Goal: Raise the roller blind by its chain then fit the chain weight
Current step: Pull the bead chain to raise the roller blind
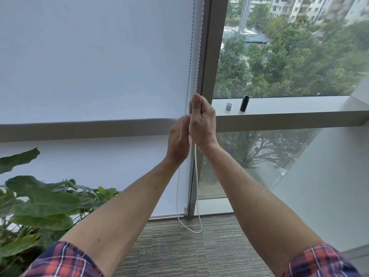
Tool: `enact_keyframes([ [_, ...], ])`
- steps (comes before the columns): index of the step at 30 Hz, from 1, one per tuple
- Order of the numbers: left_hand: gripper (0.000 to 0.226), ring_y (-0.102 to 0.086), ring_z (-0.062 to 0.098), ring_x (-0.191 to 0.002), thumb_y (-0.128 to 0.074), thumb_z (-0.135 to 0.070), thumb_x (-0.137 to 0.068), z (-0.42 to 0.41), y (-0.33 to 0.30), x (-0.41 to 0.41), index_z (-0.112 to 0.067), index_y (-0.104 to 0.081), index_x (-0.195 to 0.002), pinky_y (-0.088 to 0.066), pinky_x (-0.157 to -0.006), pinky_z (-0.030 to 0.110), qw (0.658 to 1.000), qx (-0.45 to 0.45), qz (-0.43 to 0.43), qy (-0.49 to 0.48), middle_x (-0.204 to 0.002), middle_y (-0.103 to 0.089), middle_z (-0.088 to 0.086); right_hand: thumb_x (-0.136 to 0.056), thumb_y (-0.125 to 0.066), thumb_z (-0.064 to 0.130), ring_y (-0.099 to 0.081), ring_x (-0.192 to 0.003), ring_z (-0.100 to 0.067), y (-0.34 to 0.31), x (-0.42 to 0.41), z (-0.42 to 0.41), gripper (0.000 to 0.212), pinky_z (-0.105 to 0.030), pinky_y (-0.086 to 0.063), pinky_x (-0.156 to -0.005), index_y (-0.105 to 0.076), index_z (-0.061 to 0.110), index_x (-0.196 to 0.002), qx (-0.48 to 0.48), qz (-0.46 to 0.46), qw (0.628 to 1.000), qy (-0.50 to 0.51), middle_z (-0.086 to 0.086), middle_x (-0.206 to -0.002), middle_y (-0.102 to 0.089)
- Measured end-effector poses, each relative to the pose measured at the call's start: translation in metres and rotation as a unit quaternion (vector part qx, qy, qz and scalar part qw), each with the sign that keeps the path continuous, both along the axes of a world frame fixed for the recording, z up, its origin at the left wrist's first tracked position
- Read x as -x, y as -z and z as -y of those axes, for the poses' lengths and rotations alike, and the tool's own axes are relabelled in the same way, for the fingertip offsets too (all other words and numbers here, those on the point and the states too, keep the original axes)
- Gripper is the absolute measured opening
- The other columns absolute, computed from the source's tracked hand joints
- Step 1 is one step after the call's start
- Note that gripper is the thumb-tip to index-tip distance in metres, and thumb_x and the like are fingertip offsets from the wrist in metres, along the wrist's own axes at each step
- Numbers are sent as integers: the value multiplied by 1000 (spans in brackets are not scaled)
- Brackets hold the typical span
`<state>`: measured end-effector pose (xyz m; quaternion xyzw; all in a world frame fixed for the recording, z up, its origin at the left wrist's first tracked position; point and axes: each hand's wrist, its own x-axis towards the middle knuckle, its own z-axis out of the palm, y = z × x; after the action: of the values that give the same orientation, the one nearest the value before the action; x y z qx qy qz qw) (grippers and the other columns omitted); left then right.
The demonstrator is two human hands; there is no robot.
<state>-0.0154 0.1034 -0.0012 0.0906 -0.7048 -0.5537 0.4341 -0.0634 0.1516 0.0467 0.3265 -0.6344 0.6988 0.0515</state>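
A white roller blind (pixel 95 60) covers the left window pane down to near the floor. Its white bead chain (pixel 197 176) hangs along the blind's right edge and loops just above the carpet. My right hand (pixel 201 124) grips the front strand of the chain, thumb up. My left hand (pixel 178 140) sits just below and to the left, fingers curled round the rear strand. A black cylinder (pixel 244 103) and a small silver cap (pixel 228 106), the chain weight parts, stand on the window ledge (pixel 289 106) to the right of my hands.
A grey window frame post (pixel 209 56) runs down behind the chain. A large leafy plant (pixel 40 202) fills the lower left. Grey carpet (pixel 179 246) lies below. An angled white wall (pixel 329 176) closes in on the right.
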Motion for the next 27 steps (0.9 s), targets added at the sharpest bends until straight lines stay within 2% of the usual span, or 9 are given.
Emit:
enact_keyframes([
  [3,33,-62,17,-82,-36,-26,-105,5,-31,7,-15,-65,-94,-52,-75,43,999,-11,-44,-3,-85,-65,0,-105,-41,28,-57,-60,1,11,-1,0,33,-21,-46,-57,-59,19,-80,-17,-12,1000,7,9,-66,-60],
  [5,33,-64,16,-82,-36,-25,-104,7,-51,9,-10,-65,-103,-53,-76,38,997,-21,-70,1,-89,-65,3,-106,-40,25,-66,-71,-5,17,-2,-2,28,-24,-51,-64,-64,25,-91,-20,-25,999,-2,1,-77,-70],
  [7,33,-62,19,-74,-34,-21,-105,8,-69,9,-5,-63,-106,-53,-68,37,996,-8,-86,15,-81,-63,9,-105,-39,23,-52,-59,-4,25,-4,-3,33,-22,-41,-57,-52,30,-76,-27,-28,999,1,6,-65,-57],
  [9,32,-59,22,-67,-33,-17,-106,6,-86,9,-2,-61,-106,-50,-60,36,994,15,-97,35,-76,-60,14,-105,-38,21,-37,-54,-5,39,-7,-4,36,-22,-30,-54,-41,22,-69,-53,-23,998,2,12,-60,-40],
  [13,32,-36,11,-48,-31,-18,-108,-2,-101,17,-10,-59,-95,-27,-42,27,991,-42,-110,63,-62,-40,1,-107,-39,19,-34,-52,-7,81,-10,-12,40,-21,-27,-53,-38,20,-67,-112,-3,994,0,9,-59,-36],
  [16,37,-29,9,-46,-33,-20,-108,-7,-91,22,-17,-50,-75,-25,-43,24,995,-58,-72,39,-57,-34,-3,-106,-39,26,-34,-53,-6,99,-10,-19,42,-26,-29,-55,-35,29,-64,-126,16,992,-13,11,-59,-37],
  [20,36,-31,12,-49,-36,-22,-105,-12,-83,24,-22,-42,-70,-27,-47,29,998,-14,-54,12,-57,-36,-7,-103,-40,32,-33,-54,-10,97,-8,-20,42,-35,-29,-55,-39,34,-60,-117,66,989,-57,12,-58,-37],
  [23,35,-33,8,-50,-37,-19,-104,-12,-82,22,-25,-41,-70,-29,-48,25,997,7,-77,-19,-57,-37,-13,-100,-43,36,-32,-51,-9,92,-5,-27,42,-28,-28,-49,-47,33,-59,-103,126,978,-132,8,-57,-37],
  [27,31,-36,4,-51,-38,-15,-103,-10,-73,19,-20,-43,-73,-32,-52,21,993,52,-79,-71,-59,-39,-12,-101,-37,46,-43,-50,-12,72,6,-39,47,-23,-36,-48,-61,30,-64,-152,104,965,-184,-4,-60,-52],
])
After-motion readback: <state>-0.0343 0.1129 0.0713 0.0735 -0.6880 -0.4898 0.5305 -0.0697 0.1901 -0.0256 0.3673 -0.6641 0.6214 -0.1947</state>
